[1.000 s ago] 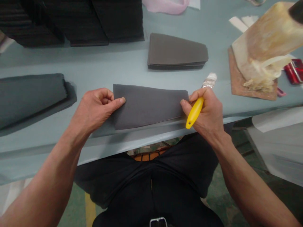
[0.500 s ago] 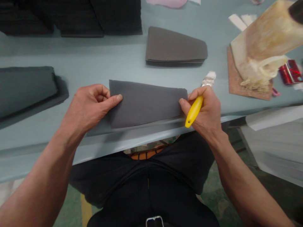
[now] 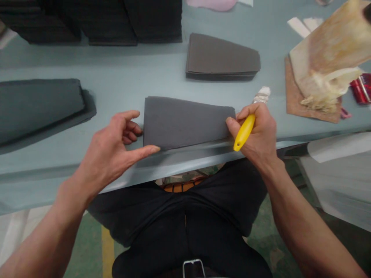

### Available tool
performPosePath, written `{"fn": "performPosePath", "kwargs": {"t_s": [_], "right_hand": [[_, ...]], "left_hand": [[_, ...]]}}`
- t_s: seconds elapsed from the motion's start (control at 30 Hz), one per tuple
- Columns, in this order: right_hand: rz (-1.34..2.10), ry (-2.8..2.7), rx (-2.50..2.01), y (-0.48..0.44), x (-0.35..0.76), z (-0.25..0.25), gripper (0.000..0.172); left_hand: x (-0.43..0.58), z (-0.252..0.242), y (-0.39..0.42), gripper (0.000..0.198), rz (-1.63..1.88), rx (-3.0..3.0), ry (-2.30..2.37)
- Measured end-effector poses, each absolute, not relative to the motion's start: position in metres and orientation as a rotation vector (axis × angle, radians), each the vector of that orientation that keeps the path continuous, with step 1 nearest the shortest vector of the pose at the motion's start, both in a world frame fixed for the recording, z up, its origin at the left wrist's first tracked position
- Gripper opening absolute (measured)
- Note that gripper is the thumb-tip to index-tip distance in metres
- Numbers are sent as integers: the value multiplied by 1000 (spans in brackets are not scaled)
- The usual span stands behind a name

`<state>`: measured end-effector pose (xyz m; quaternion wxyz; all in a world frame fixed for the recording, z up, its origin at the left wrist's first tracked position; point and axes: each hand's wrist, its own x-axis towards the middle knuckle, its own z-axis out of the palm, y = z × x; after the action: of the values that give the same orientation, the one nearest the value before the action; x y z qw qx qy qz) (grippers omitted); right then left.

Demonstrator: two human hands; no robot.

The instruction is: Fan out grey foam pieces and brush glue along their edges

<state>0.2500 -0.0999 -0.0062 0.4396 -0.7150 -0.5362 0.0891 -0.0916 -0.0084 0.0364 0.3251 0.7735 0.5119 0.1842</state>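
Observation:
A dark grey tapered panel (image 3: 185, 122) lies flat near the table's front edge, its wide end to the left. At that end is my left hand (image 3: 116, 141), thumb stretched along the lower left corner and fingers apart from it, gripping nothing. My right hand (image 3: 257, 131) holds a paintbrush with a yellow handle (image 3: 245, 132), its white-coated bristles (image 3: 263, 94) pointing away from me. The thumb of that hand also presses on the narrow right end of the panel. Just beyond lies a stack of similar grey-brown panels (image 3: 223, 54).
Another pile of dark green-grey panels (image 3: 37, 108) is at the left. Tall black stacks (image 3: 156, 21) stand at the back left. On the right, a stained plastic container (image 3: 327, 50) sits on a brown board (image 3: 294, 96), with a red can (image 3: 362, 88) beside it.
My left hand has let go of the panel's wide end and spread its thumb down to the lower corner. The panel now lies flatter. The right hand keeps the brush and its place.

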Motion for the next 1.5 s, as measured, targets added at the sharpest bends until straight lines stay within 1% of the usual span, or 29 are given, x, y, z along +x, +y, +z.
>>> {"fn": "performPosePath", "kwargs": {"t_s": [0.07, 0.2, 0.27, 0.37, 0.47, 0.53, 0.73, 0.9, 1.13, 1.43, 1.5], "right_hand": [[210, -1337, -1756, -99, 250, -6, 28], [196, -1361, -1720, -97, 251, -7, 28], [200, -1371, -1719, -97, 251, -7, 28], [218, -1365, -1733, -97, 252, -6, 26], [223, -1357, -1713, -96, 251, -6, 25], [222, -1357, -1691, -96, 250, -6, 24], [204, -1358, -1695, -93, 251, -6, 24], [244, -1352, -1667, -94, 250, -7, 26], [310, -1346, -1641, -93, 252, -8, 26], [363, -1343, -1641, -94, 256, -2, 27], [372, -1350, -1656, -93, 258, 1, 26]], "left_hand": [[-95, 29, -14, 98, 465, 2188, 1319], [-91, 20, -19, 99, 380, 2450, 1285], [-86, 21, -21, 96, 316, 2546, 1313], [-81, 26, -23, 85, 238, 2687, 1353], [-79, 29, -23, 78, 230, 2774, 1317], [-80, 29, -23, 79, 261, 2786, 1283], [-85, 27, -18, 91, 342, 2704, 1234], [-84, 33, -17, 88, 235, 2644, 1313], [-83, 36, -16, 83, 185, 2596, 1355], [-85, 32, -12, 95, 134, 2587, 1403], [-90, 26, -9, 98, 70, 2581, 1428]]}}
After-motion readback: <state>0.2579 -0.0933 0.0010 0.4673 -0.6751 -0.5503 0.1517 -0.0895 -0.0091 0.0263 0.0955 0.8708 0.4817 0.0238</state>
